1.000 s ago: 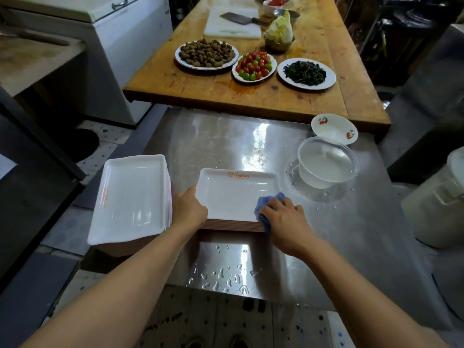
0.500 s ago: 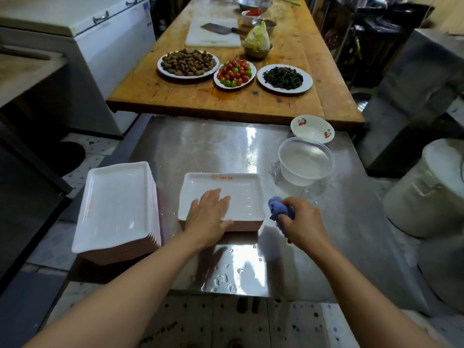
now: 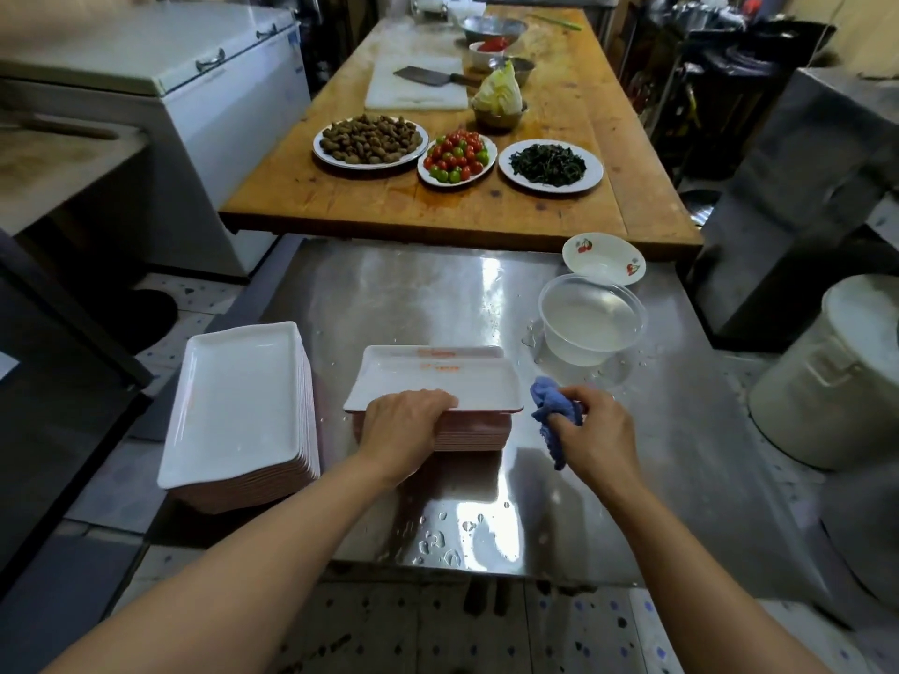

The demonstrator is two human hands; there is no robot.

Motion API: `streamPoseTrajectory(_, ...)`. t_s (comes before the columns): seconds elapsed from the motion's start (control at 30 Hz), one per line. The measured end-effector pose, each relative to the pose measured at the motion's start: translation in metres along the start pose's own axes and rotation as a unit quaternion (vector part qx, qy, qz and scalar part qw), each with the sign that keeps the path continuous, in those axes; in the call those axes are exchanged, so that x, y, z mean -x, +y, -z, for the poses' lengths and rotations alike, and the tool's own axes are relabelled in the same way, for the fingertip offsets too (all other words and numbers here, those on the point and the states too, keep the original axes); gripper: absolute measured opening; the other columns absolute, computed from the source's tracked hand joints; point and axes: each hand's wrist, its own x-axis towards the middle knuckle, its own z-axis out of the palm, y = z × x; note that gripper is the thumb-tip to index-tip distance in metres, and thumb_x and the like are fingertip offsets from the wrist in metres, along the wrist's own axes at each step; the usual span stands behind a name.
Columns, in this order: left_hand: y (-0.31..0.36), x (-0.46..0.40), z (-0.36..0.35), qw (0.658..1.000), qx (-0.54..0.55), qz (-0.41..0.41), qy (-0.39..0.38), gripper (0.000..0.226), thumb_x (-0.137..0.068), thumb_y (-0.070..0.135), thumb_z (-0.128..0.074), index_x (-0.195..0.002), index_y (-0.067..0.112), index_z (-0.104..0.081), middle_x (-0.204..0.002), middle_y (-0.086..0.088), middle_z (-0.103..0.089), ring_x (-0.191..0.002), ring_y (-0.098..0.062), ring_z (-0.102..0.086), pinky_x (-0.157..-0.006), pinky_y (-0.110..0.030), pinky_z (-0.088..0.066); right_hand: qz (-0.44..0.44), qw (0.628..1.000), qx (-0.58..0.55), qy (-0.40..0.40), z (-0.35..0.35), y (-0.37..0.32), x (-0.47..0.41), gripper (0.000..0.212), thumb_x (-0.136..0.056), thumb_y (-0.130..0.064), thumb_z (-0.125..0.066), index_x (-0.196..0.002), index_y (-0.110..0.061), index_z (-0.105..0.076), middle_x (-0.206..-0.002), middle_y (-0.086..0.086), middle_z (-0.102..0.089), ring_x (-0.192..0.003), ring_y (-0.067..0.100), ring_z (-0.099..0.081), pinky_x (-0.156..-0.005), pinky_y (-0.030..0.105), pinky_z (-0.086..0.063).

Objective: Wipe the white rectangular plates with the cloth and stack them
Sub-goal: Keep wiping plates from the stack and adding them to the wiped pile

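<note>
The left hand [image 3: 404,432] curls over the near edge of the top plate [image 3: 438,381], lifting it, while the right hand [image 3: 596,430] clutches the bunched blue cloth [image 3: 552,413].

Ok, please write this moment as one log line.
left hand: lifts top plate off middle stack | right hand: holds blue cloth | left stack: untouched
</note>
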Motion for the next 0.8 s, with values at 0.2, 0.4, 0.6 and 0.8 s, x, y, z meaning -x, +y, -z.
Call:
streamPoseTrajectory(0.2,0.012,-0.017,0.057,0.996,0.056,0.041,0.062,0.017,-0.09,0.026,-0.056,-0.105,0.019,-0.06,-0.095,-0.008,-0.068,-0.09,-0.035,-0.06,-0.065,-0.035,-0.036,0.044,0.997,-0.039,0.052,0.006,-0.031,-0.001,0.03,-0.081,-0.01,-0.065,-0.07,-0.038,-0.06,-0.077,-0.007,-0.064,-0.066,-0.002,-0.059,-0.058,0.012,-0.047)
streamPoseTrajectory(0.4,0.002,-0.008,0.11,0.936,0.318,0.132,0.078,0.006,-0.091,0.014,-0.057,-0.094,0.015,-0.061,-0.082,-0.003,-0.064,-0.078,-0.021,-0.06,-0.075,-0.036,-0.047,0.146,0.981,-0.107,0.07,0.004,-0.089,0.001,0.023,-0.09,-0.014,-0.058,-0.105,-0.03,-0.064,-0.12,-0.001,-0.058,-0.102,0.002,-0.053,-0.082,0.01,-0.045)
streamPoseTrajectory(0.6,-0.003,0.013,0.135,0.811,0.548,0.192,0.065,0.016,-0.094,0.004,-0.051,-0.098,0.014,-0.063,-0.082,-0.004,-0.068,-0.069,-0.013,-0.064,-0.066,-0.028,-0.053,0.296,0.953,-0.004,0.067,-0.017,-0.147,0.008,0.027,-0.089,-0.007,-0.057,-0.115,-0.007,-0.065,-0.129,0.014,-0.052,-0.121,0.021,-0.045,-0.102,0.02,-0.029)
streamPoseTrajectory(0.8,0.002,0.032,0.156,0.761,0.617,0.191,0.057,0.016,-0.095,0.001,-0.047,-0.105,0.006,-0.059,-0.086,-0.011,-0.066,-0.073,-0.02,-0.062,-0.071,-0.03,-0.054,0.396,0.911,0.112,0.031,-0.034,-0.17,0.003,0.03,-0.079,-0.008,-0.055,-0.109,-0.004,-0.058,-0.127,0.015,-0.051,-0.117,0.034,-0.045,-0.096,0.04,-0.03)
